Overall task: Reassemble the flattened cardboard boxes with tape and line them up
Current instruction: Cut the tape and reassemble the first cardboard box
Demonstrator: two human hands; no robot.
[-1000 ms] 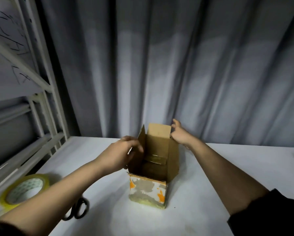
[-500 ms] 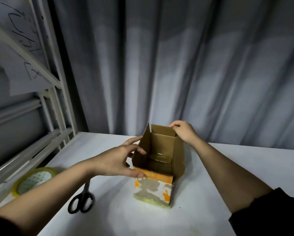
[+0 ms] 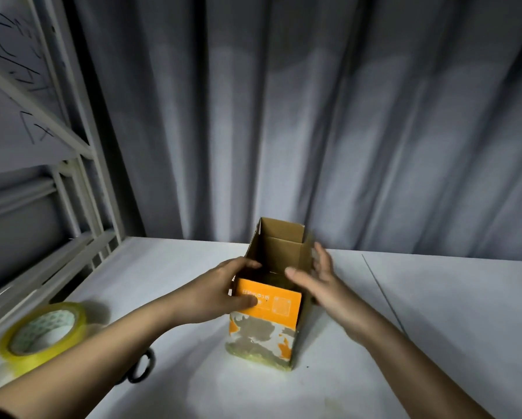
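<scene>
Two bare hands square up an open box on the white table.

Head view: the tall brown cardboard box with the orange printed front stands upright mid-table, top flaps up. The left hand pinches the near-left corner, thumb on the orange flap; the right hand hangs open-fingered beside the right wall, contact unclear. The yellow tape roll and black scissors lie left. A one-sided push could probably tip this narrow box or skew its flaps.
</scene>
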